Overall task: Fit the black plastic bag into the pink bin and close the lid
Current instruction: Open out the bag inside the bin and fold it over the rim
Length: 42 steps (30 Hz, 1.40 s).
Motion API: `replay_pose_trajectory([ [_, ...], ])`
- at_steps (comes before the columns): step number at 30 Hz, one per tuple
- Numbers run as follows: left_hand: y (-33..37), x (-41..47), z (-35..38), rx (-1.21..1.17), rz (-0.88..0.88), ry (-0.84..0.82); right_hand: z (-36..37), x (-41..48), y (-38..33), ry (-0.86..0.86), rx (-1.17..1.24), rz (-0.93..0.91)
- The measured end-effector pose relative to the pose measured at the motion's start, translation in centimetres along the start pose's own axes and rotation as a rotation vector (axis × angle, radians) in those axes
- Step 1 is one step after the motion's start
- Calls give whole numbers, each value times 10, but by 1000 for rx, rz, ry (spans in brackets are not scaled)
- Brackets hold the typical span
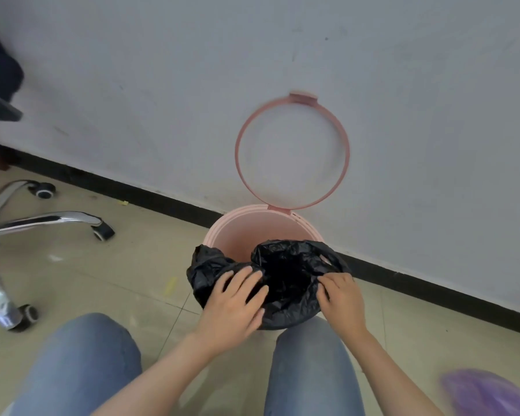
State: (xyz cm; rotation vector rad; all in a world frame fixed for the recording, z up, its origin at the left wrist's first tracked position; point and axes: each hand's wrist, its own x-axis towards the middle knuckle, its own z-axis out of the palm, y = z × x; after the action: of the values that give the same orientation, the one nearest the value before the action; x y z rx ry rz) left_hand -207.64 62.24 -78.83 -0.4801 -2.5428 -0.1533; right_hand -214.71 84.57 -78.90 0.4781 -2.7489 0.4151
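Observation:
The pink bin (237, 232) stands on the floor against the wall, right in front of my knees. Its ring-shaped pink lid (241, 172) is swung up and leans on the wall. The black plastic bag (288, 271) lies crumpled over the bin's near rim, its mouth partly spread; the far half of the bin's inside shows bare pink. My left hand (234, 301) lies with fingers spread on the bag's left side, pressing it at the rim. At the bag's right edge, my right hand (341, 295) pinches the plastic.
An office chair's chrome base with castors (45, 220) stands at the left. A black skirting strip (433, 292) runs along the foot of the grey wall. My knees in blue jeans (81, 364) flank the bin. Something purple (487, 391) lies at the bottom right.

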Motion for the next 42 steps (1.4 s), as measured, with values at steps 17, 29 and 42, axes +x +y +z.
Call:
replay_pose_trajectory([
  [17,-86,6,-11,-732,-1241,-200,-2,6,-26,-208,81,376],
  [29,-84,1,-30,-370,-793,-267,20,-46,-85,-65,-113,-499],
  [42,-114,46,-26,-695,-1261,-119,-12,12,-61,36,-33,-101],
])
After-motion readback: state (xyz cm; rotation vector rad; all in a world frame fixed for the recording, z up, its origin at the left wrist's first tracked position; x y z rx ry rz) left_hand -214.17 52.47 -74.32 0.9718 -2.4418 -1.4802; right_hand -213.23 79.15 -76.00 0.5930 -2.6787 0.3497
